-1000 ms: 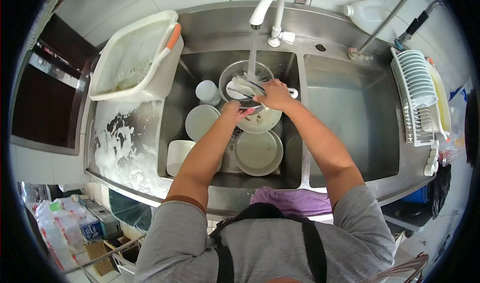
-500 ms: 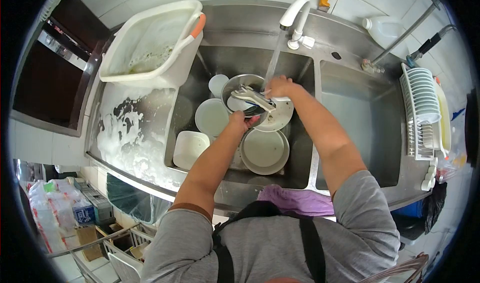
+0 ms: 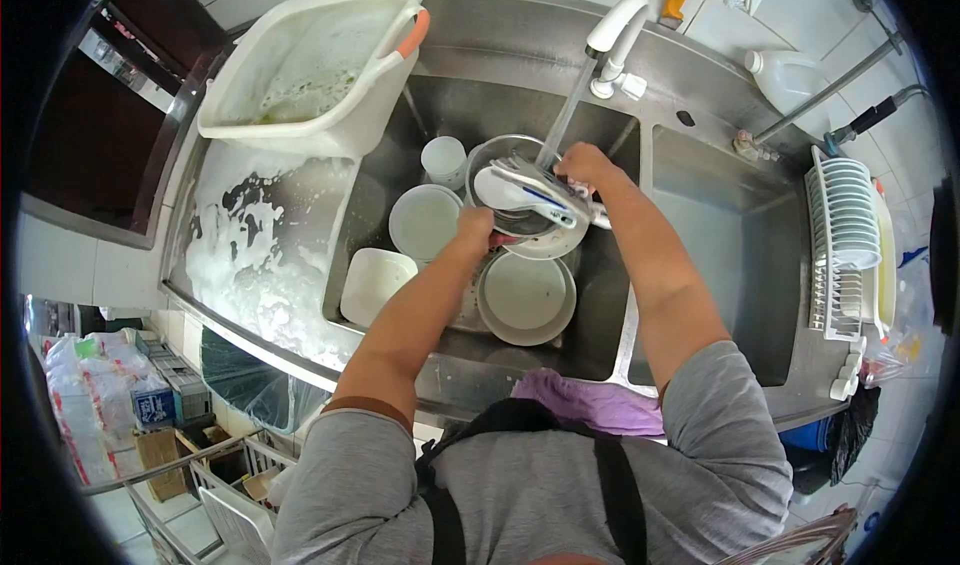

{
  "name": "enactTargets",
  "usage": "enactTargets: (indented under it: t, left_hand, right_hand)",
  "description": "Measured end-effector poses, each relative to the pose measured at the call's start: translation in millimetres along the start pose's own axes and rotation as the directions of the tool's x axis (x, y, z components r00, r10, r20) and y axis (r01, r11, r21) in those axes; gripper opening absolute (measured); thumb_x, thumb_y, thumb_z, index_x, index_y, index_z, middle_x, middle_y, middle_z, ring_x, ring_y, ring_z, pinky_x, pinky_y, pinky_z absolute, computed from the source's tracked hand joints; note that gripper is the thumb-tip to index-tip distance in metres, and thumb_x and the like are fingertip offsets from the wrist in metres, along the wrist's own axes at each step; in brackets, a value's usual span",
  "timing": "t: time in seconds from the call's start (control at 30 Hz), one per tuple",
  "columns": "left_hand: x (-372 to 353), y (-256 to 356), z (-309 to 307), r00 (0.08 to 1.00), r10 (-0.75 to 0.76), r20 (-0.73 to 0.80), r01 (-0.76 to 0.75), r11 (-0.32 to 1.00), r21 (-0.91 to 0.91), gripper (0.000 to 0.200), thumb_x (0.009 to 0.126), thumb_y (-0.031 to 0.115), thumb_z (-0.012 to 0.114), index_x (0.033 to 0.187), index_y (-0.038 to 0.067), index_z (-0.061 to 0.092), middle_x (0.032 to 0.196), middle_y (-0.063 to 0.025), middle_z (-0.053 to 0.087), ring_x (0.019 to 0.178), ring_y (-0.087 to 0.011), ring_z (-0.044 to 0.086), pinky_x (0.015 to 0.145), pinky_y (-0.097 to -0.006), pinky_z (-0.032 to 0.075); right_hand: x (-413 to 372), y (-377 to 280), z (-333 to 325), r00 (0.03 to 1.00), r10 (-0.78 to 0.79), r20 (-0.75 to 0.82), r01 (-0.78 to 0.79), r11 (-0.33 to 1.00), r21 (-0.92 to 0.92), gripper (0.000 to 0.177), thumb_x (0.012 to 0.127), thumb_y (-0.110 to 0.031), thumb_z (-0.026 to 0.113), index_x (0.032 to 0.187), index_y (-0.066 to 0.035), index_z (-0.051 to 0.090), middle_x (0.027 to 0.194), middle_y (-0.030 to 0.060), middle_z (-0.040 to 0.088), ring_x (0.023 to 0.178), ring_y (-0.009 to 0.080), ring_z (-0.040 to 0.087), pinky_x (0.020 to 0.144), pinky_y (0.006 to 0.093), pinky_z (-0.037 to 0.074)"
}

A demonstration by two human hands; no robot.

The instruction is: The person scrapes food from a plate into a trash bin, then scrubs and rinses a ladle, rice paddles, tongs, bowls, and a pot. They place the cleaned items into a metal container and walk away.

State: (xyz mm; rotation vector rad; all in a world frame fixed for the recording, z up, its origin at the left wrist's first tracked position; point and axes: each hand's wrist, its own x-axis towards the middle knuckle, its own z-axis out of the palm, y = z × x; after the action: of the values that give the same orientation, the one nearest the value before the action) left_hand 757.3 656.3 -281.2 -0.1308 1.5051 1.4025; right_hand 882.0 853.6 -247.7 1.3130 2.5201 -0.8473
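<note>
My left hand (image 3: 476, 229) is closed at the near left rim of a round metal bowl (image 3: 480, 157), with something red beside its fingers. White-handled utensils (image 3: 530, 193) lie in a bunch across the bowl, one of them a broad white spoon or ladle. My right hand (image 3: 590, 169) is curled at the bowl's right side by the utensil ends; what its fingers grip is hidden. Water (image 3: 568, 115) pours from the white faucet (image 3: 620, 37) onto the bunch. Beneath sits a pale plate (image 3: 548, 247), partly covered.
In the left basin stand stacked round bowls (image 3: 527, 300), a white square container (image 3: 376, 287), a round container (image 3: 425, 222) and a cup (image 3: 444, 159). A white tub (image 3: 375, 115) of sudsy water stands left, above foam (image 3: 260, 285). The right basin (image 3: 725, 255) holds water; a plate rack (image 3: 822, 255) stands beyond.
The utensils have spread and turned, showing a broad white head on the left. My right hand has shifted slightly right; the left stays at the bowl. The whole view has shifted slightly.
</note>
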Motion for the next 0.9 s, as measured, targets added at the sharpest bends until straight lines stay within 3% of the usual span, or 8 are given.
enactTargets:
  t: [0.2, 0.33, 0.5, 0.57, 0.7, 0.73, 0.8, 0.9]
  left_hand:
    - [29, 49, -17, 0.961, 0.1, 0.26, -0.251, 0.712, 0.655, 0.028, 0.077, 0.002, 0.047, 0.097, -0.013, 0.059, 0.074, -0.0239, 0.064, 0.054, -0.0317, 0.066, 0.038, -0.0394, 0.053]
    - [32, 87, 3, 0.898, 0.194, 0.395, -0.435, 0.266, 0.86, 0.026, 0.076, 0.004, 0.051, 0.097, -0.002, 0.065, 0.073, -0.0197, 0.066, 0.055, -0.0312, 0.066, 0.048, -0.0384, 0.054]
    - [44, 82, 57, 0.165, 0.783, 0.599, -0.658, -0.365, 0.658, 0.031, 0.072, 0.001, 0.054, 0.097, 0.011, 0.07, 0.082, -0.0166, 0.068, 0.085, -0.0316, 0.065, 0.078, -0.0396, 0.051]
    - [39, 91, 100, 0.555, 0.631, 0.542, -0.811, 0.263, 0.523, 0.025, 0.074, 0.0, 0.055, 0.091, 0.01, 0.071, 0.077, -0.0148, 0.067, 0.079, -0.0334, 0.065, 0.074, -0.0395, 0.052]
    - [26, 100, 139, 0.858, 0.3, 0.418, -0.479, 0.762, 0.436, 0.017, 0.081, 0.013, 0.059, 0.086, 0.001, 0.07, 0.08, -0.0173, 0.068, 0.074, -0.0346, 0.066, 0.07, -0.0397, 0.053]
    - [33, 101, 139, 0.856, 0.302, 0.419, -0.482, 0.76, 0.437, 0.017, 0.081, 0.013, 0.059, 0.086, 0.001, 0.07, 0.08, -0.0173, 0.068, 0.074, -0.0346, 0.066, 0.07, -0.0397, 0.053]
    - [47, 104, 132, 0.746, 0.299, 0.595, -0.621, -0.009, 0.784, 0.037, 0.073, 0.033, 0.071, 0.09, 0.0, 0.068, 0.09, -0.0194, 0.067, 0.085, -0.0345, 0.065, 0.078, -0.0408, 0.051]
    - [43, 101, 98, 0.631, -0.033, 0.775, -0.726, -0.376, 0.575, 0.069, 0.056, 0.047, 0.08, 0.108, 0.004, 0.063, 0.104, -0.0192, 0.064, 0.1, -0.0323, 0.062, 0.089, -0.0422, 0.046]
  right_hand:
    - [-13, 33, 20, 0.942, 0.267, 0.204, -0.335, 0.708, 0.622, 0.037, 0.077, -0.025, 0.07, 0.097, 0.004, 0.062, 0.099, 0.022, 0.064, 0.095, 0.0362, 0.063, 0.086, 0.046, 0.052]
    - [-30, 70, 82, 0.835, -0.091, 0.543, -0.518, 0.206, 0.83, 0.029, 0.08, -0.003, 0.052, 0.105, 0.012, 0.053, 0.103, 0.0242, 0.06, 0.095, 0.0388, 0.061, 0.085, 0.0504, 0.054]
    - [-72, 21, 93, 0.891, 0.027, 0.453, -0.443, -0.16, 0.882, 0.031, 0.078, 0.005, 0.043, 0.107, 0.014, 0.048, 0.108, 0.025, 0.057, 0.102, 0.0398, 0.059, 0.091, 0.0572, 0.049]
    - [-67, 20, 102, 0.886, 0.062, 0.46, -0.388, -0.443, 0.808, 0.045, 0.079, 0.006, 0.038, 0.123, 0.013, 0.032, 0.127, 0.0322, 0.041, 0.116, 0.0494, 0.046, 0.095, 0.061, 0.044]
    - [-58, 8, 97, 0.896, -0.058, 0.441, -0.332, -0.746, 0.577, 0.059, 0.082, 0.006, 0.031, 0.135, 0.01, 0.004, 0.14, 0.0373, 0.011, 0.119, 0.0636, 0.029, 0.097, 0.0622, 0.042]
    - [-58, 7, 93, 0.897, -0.06, 0.438, -0.331, -0.747, 0.577, 0.059, 0.082, 0.006, 0.031, 0.135, 0.01, 0.004, 0.14, 0.0373, 0.011, 0.119, 0.0636, 0.029, 0.097, 0.0622, 0.042]
    - [-64, 3, 80, 0.931, -0.027, 0.365, -0.283, -0.685, 0.671, 0.05, 0.087, 0.004, 0.027, 0.136, 0.005, 0.018, 0.138, 0.0304, 0.026, 0.124, 0.0542, 0.031, 0.095, 0.0646, 0.043]
    - [-68, 6, 77, 0.975, 0.001, 0.222, -0.182, -0.57, 0.801, 0.053, 0.087, 0.006, 0.026, 0.137, 0.004, 0.011, 0.136, 0.0324, 0.024, 0.122, 0.0538, 0.035, 0.087, 0.0625, 0.05]
